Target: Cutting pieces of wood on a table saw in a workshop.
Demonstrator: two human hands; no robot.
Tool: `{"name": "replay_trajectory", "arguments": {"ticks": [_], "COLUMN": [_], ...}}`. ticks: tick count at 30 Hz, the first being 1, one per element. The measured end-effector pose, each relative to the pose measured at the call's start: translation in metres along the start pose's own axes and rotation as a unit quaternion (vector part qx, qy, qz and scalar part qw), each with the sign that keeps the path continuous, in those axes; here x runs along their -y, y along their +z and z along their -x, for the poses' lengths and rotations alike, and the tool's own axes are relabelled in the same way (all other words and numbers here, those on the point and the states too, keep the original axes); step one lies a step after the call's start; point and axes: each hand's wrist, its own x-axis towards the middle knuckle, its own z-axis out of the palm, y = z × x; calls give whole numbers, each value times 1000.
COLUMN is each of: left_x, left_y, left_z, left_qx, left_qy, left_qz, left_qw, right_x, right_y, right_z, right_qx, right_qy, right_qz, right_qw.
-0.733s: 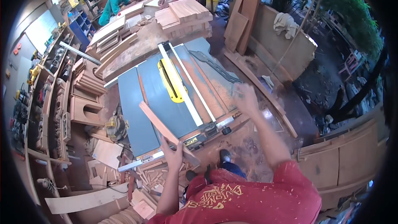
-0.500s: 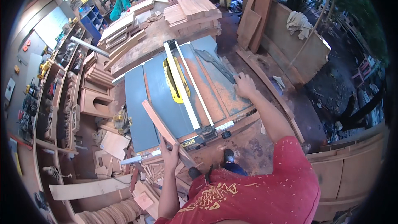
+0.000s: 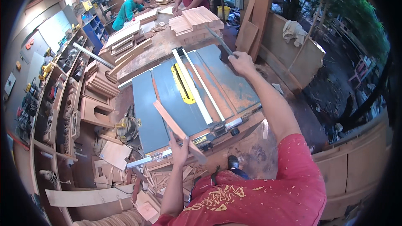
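Note:
My left hand [image 3: 179,150] grips a narrow wooden strip [image 3: 169,119] near its lower half. The strip slants over the front left part of the grey table saw [image 3: 146,96]. My right hand [image 3: 241,63] is closed around the end of a dark push stick [image 3: 220,42], raised above the saw's right side and pointing toward the far end. Between my hands lie the yellow throat plate [image 3: 183,83] and the pale rip fence [image 3: 197,94] to its right. Orange sawdust [image 3: 224,94] covers much of the tabletop right of the fence.
Beyond the saw stands a workbench with stacked wooden boards [image 3: 197,21] and panels [image 3: 121,35]. Two people [image 3: 127,10] work at its far end. Shelves of tools [image 3: 63,88] line the left. Wood offcuts [image 3: 163,180] litter the floor by my feet; boards [image 3: 259,21] lean at right.
My right hand has lifted the push stick off the saw table and swung it up and away. My left hand has shifted slightly right with the wooden strip.

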Motion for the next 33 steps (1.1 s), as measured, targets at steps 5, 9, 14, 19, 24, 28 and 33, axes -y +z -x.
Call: {"name": "replay_trajectory", "arguments": {"ticks": [5,9,14,19,24,28,33], "left_x": [17,31,23,-1,14,37,148], "left_y": [-7,-21,-19,-5,26,29,19], "left_z": [-6,-7,35,117,127,108,30], "left_qx": [30,58,206,251,267,354,61], "left_qy": [68,44,5,-23,-18,-85,-398], "left_qz": [33,25,157,235,232,232,491], "left_qw": [997,997,966,939,935,902,773], "right_x": [-5,8,-4,6,-5,-25,-30], "right_y": [11,34,106,113,94,91,80], "right_z": [59,205,451,535,545,545,525], "right_qx": [-110,-26,15,-28,-75,-128,-169], "right_qy": [-32,89,243,366,407,404,400], "right_qz": [-54,-232,-366,-401,-439,-408,-443], "right_qw": [992,968,898,839,797,809,784]}}
